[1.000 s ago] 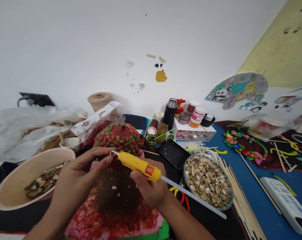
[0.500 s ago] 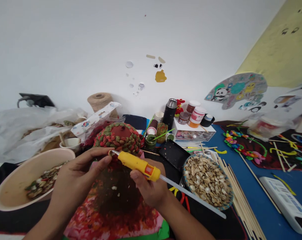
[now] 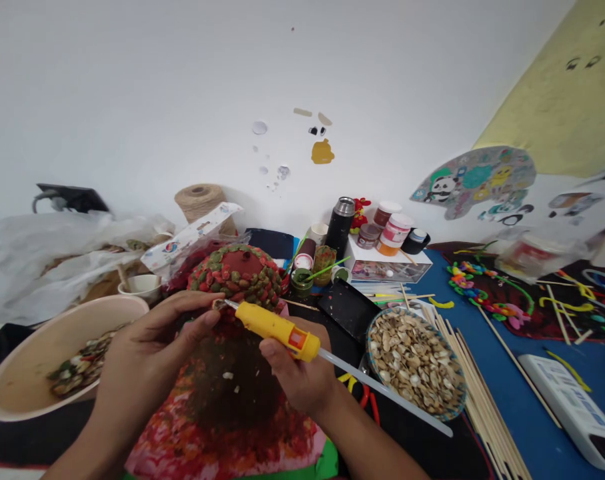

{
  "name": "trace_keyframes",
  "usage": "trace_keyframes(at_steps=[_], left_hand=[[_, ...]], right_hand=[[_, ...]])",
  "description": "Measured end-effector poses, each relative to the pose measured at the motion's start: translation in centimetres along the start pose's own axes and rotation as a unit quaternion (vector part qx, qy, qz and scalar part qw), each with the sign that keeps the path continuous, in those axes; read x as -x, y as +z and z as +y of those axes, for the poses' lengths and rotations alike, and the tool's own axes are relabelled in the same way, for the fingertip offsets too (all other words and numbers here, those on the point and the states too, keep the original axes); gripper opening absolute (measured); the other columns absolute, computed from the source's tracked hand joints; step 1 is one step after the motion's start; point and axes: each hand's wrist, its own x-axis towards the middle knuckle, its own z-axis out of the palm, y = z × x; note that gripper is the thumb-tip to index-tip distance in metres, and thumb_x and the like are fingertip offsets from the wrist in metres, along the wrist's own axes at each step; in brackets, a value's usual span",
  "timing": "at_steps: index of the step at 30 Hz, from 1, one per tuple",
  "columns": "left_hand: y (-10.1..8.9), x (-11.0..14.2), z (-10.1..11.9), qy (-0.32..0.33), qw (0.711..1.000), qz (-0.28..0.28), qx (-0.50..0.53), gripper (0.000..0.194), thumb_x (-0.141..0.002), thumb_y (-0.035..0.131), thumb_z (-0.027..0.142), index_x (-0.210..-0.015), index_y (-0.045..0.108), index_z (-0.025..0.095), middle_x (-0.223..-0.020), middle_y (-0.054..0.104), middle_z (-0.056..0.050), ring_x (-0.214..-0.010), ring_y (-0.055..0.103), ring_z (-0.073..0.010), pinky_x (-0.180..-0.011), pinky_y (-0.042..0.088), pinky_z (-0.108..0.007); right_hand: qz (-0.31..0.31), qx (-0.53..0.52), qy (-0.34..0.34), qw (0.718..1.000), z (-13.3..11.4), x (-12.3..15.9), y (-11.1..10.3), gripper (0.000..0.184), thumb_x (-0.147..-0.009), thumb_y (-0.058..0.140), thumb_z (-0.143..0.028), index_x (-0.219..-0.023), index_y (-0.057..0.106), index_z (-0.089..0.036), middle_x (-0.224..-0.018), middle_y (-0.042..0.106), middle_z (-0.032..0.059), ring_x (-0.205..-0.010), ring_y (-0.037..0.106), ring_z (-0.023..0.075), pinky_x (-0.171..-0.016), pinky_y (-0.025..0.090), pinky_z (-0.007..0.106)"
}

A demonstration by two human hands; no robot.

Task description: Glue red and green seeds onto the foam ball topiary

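My right hand (image 3: 302,367) is closed around a yellow hot glue gun (image 3: 277,330), and a long clear glue stick (image 3: 387,392) sticks out of its back end. The metal nozzle points left, at or very near a small shell (image 3: 218,305) pinched between the thumb and fingertips of my left hand (image 3: 157,340). Behind both hands stands a rounded form covered in red and green pieces (image 3: 237,273), its top a bare reddish brown. My hands hide its lower part. Below lies a paint-stained pink sheet (image 3: 222,440) with a few pale bits on it.
A cream basin (image 3: 12,373) with painted pieces stands left. At right are a basket of shells (image 3: 417,360), wooden sticks (image 3: 475,393) and a white device (image 3: 572,407). Paint jars (image 3: 302,283), a black flask (image 3: 340,227), a black tray (image 3: 349,308) and a twine spool (image 3: 199,200) line the back.
My left hand has shifted slightly left with the shell, and the nozzle has stayed close to it. The glue gun is almost still. Nothing was let go.
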Motion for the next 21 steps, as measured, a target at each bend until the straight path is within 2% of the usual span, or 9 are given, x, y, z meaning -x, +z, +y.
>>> trace_keyframes(at_steps=[7, 15, 21], left_hand=[[-0.19, 0.17, 0.11, 0.026, 1.0, 0.001, 0.0, 0.027, -0.084, 0.089, 0.062, -0.096, 0.093, 0.038, -0.101, 0.093, 0.001, -0.092, 0.088, -0.0254, -0.081, 0.071, -0.029], [-0.41, 0.17, 0.18, 0.043, 0.999, -0.005, -0.006, 0.02, -0.089, 0.086, 0.057, -0.097, 0.092, 0.04, -0.1, 0.092, 0.001, -0.091, 0.088, -0.0283, -0.08, 0.073, -0.035], [-0.4, -0.12, 0.22, 0.067, 0.998, -0.011, 0.019, 0.011, -0.091, 0.084, 0.049, -0.095, 0.09, 0.041, -0.098, 0.089, 0.002, -0.091, 0.085, -0.0256, -0.08, 0.071, -0.033]], right_hand=[[0.005, 0.002, -0.01, 1.0, 0.28, 0.02, 0.0, 0.074, -0.123, 0.041, -0.072, -0.07, 0.059, -0.024, -0.061, 0.057, -0.0012, -0.056, 0.056, 0.0153, -0.058, 0.039, 0.029], [0.007, 0.018, -0.029, 0.999, 0.32, -0.19, 0.16, 0.073, -0.125, 0.04, -0.069, -0.071, 0.058, -0.024, -0.063, 0.058, -0.0009, -0.057, 0.055, 0.0158, -0.06, 0.037, 0.03], [0.004, 0.047, -0.045, 0.998, 0.2, -0.2, 0.16, 0.074, -0.126, 0.036, -0.069, -0.074, 0.063, -0.024, -0.063, 0.063, -0.0003, -0.058, 0.06, 0.0162, -0.061, 0.039, 0.03]])
